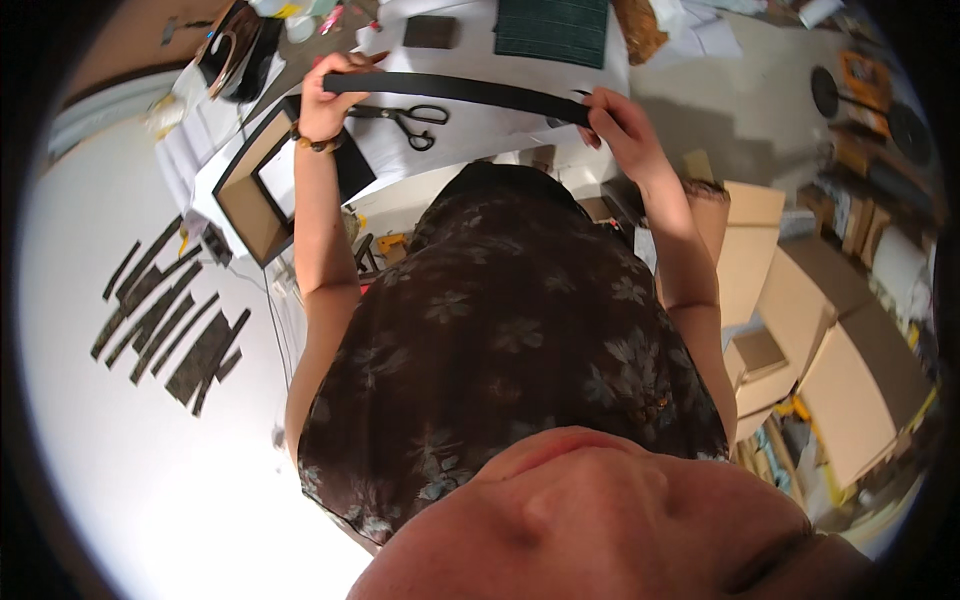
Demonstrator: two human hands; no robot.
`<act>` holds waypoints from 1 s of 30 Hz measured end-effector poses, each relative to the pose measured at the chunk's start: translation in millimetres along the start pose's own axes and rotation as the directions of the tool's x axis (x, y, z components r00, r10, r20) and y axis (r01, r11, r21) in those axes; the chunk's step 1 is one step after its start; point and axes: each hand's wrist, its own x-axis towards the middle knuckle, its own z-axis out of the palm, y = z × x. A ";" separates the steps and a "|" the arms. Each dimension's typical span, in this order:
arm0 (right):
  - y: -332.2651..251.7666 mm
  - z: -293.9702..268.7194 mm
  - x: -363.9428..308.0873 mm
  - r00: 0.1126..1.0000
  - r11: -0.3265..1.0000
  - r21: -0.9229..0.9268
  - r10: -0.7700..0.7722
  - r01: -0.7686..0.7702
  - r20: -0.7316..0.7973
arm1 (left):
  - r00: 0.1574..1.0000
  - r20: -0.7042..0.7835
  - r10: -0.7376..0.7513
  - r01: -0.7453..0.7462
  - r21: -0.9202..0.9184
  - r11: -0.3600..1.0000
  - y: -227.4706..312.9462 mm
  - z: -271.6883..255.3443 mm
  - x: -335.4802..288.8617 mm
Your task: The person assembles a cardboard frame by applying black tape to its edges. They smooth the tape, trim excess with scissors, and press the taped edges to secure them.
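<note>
A long black strip (pixel 455 90), bowed slightly, stretches between my two hands above the white work table (pixel 470 140). My left hand (pixel 325 100), with a beaded bracelet at its wrist, is closed on the strip's left end. At the other end my right hand (pixel 622 130) pinches the strip between thumb and fingers. Beneath the strip, nearer my left hand, lie black-handled scissors (pixel 415 122). Beside my left forearm is a black-edged frame (pixel 252 195) with tan inner walls, partly hidden by that arm.
Dark green textured sheet (pixel 550 30) and a small dark rectangular piece (pixel 430 32) lie at the table's far side. Several dark strips (pixel 165 310) are spread on a white surface at left. Open cardboard boxes (pixel 800 330) stand close on my right.
</note>
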 end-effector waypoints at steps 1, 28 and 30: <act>1.5 -0.1 -0.5 1.000 1.000 0.007 0.017 -0.016 -0.006 | 0.999 0.049 0.024 -0.025 0.009 1.000 1.4 -0.7 -0.1; 17.4 -3.9 6.0 0.999 0.984 0.171 -0.039 0.039 -0.003 | 0.986 -0.022 -0.164 0.166 0.071 0.984 52.0 -15.9 -6.0; 17.6 -2.9 4.6 0.999 0.986 0.161 -0.043 0.043 0.001 | 0.951 -0.048 -0.306 0.307 0.267 0.914 63.6 -19.7 1.3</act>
